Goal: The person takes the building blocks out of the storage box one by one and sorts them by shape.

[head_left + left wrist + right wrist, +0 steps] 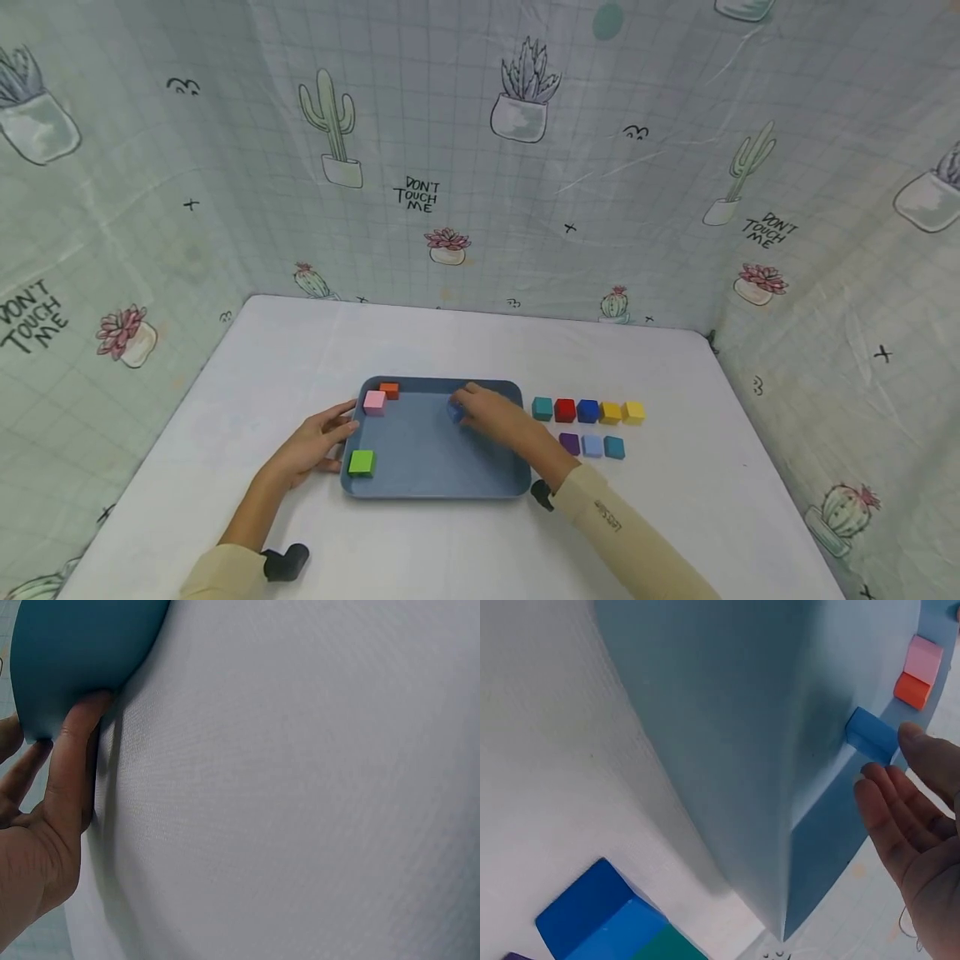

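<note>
My left hand (pixel 311 446) rests against the left side of a blue-grey tray (pixel 435 497), its fingers fairly straight. In the left wrist view, a finger touches the outside of the tray wall (pixel 82 645). Over the tray's far right part, my right hand (pixel 491 414) pinches a blue block (pixel 871 736) between thumb and fingertips; in the head view the fingers partly cover it. Inside the tray, a pink block (pixel 375 403) and an orange block (pixel 389 390) sit at the far left corner, and a green block (pixel 362 463) at the near left.
Right of the tray, a back row holds a teal block (pixel 542 408), a red block (pixel 565 410), a dark blue block (pixel 588 411) and yellow blocks (pixel 633 412). Purple (pixel 569 443), light blue (pixel 592 447) and teal blocks form the front row. Patterned cloth surrounds the white table (pixel 420 550).
</note>
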A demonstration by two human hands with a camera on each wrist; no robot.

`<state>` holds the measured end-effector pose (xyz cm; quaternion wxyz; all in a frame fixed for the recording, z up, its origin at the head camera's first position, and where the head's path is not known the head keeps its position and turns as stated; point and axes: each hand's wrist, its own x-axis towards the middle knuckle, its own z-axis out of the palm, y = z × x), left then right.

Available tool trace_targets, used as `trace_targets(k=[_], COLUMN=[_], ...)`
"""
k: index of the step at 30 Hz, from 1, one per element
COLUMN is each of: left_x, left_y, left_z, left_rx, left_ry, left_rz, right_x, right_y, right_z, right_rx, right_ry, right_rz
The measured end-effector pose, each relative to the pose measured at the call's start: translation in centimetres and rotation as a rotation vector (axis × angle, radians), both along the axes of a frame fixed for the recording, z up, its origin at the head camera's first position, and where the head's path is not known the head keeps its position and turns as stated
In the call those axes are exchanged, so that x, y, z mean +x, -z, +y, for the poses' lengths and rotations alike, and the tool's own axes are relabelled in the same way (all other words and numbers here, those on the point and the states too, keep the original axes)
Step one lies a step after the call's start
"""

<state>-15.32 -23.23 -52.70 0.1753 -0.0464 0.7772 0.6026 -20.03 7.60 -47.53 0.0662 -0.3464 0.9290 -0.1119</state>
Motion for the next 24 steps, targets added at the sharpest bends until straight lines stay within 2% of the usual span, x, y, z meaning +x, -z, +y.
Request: trace_targets(k=[18, 24], left_x=[0.1, 0.1], left_y=[0.4, 0.3], left_z=[-0.1, -0.1], left_rx=[0.014, 0.013], left_ry=[-0.011, -0.013], left_rz=[0.003, 0.002], right_x=[-1.5, -1.7], right_y=[0.5, 0.4], right_z=[-1.7, -2.0], right_rx=[0.186, 0.210], right_ry=[-0.041, -0.053], right_rz=[0.097, 0.111])
